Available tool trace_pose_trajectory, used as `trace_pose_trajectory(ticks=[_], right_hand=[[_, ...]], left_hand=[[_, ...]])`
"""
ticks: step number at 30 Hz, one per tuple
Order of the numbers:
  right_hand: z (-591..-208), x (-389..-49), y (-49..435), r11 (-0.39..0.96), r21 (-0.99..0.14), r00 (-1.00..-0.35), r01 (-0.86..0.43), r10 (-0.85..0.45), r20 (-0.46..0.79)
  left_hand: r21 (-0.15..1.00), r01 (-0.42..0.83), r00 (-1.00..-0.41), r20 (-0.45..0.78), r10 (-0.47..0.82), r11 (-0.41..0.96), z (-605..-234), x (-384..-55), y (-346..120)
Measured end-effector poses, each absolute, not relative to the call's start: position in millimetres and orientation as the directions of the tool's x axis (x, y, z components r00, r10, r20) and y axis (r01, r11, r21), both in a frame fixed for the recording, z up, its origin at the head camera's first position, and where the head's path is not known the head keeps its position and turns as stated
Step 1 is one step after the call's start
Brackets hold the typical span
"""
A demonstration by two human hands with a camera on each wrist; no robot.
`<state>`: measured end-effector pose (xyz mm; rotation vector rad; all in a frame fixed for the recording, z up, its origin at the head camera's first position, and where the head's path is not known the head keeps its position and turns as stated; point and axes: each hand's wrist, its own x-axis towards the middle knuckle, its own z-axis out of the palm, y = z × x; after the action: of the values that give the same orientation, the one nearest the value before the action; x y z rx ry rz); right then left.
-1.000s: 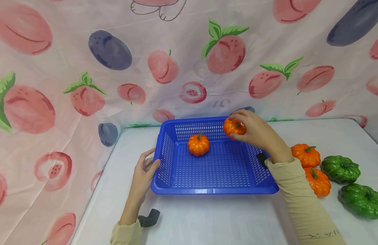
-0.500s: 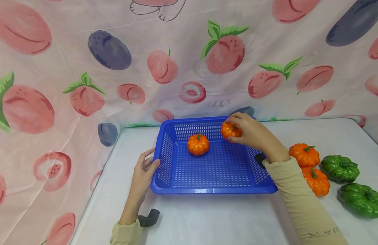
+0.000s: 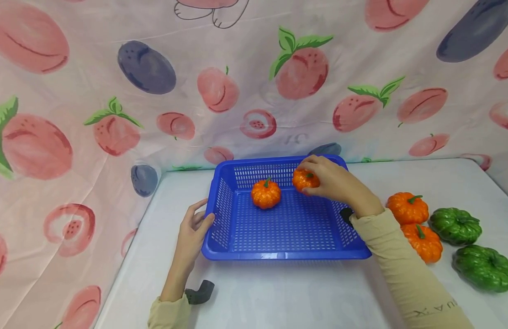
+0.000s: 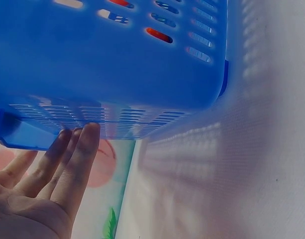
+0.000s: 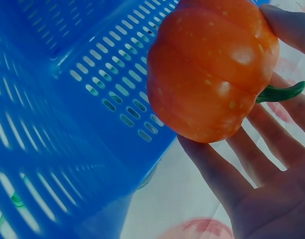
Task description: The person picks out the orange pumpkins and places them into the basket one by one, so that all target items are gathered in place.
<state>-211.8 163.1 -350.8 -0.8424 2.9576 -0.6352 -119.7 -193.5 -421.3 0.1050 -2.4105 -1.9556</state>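
In the head view my right hand holds a small orange pumpkin over the back right of a blue plastic basket. The right wrist view shows the thumb and fingers around this ribbed pumpkin, its green stem towards the palm. Another orange pumpkin sits inside the basket, left of the middle at the back. My left hand is at the basket's left side, thumb at the rim. Its fingers are extended against the perforated outside in the left wrist view.
Right of the basket, on the white table, lie two orange pumpkins and two green pumpkins. A dark bent piece is beside the left wrist. A fruit-patterned cloth rises behind the table.
My right hand has moved slightly left and down with its pumpkin, further over the basket. The left hand and the pumpkin inside have stayed in place.
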Motion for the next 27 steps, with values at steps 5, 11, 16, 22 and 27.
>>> trace_pose_trajectory(ticks=[5,11,16,22,27], right_hand=[[-352,-212,160,0.772,-0.371,-0.848,-0.516,-0.521,0.095],[-352,-213,156,0.77,-0.356,-0.84,-0.53,-0.535,0.092],[-353,-215,151,0.766,-0.347,-0.832,-0.542,-0.547,0.093],[-353,-217,143,0.765,-0.342,-0.827,-0.546,-0.557,0.076],[-354,-219,139,0.763,-0.341,-0.824,-0.55,-0.562,0.071]], left_hand=[[0.978,-0.029,-0.997,-0.012,-0.08,0.209,-422,-120,-193],[0.977,-0.029,-0.996,-0.012,-0.083,0.209,-422,-120,-194],[0.977,-0.032,-0.996,-0.014,-0.085,0.212,-422,-120,-193],[0.977,-0.031,-0.996,-0.013,-0.085,0.213,-421,-120,-194],[0.977,-0.032,-0.996,-0.015,-0.082,0.21,-421,-120,-193]])
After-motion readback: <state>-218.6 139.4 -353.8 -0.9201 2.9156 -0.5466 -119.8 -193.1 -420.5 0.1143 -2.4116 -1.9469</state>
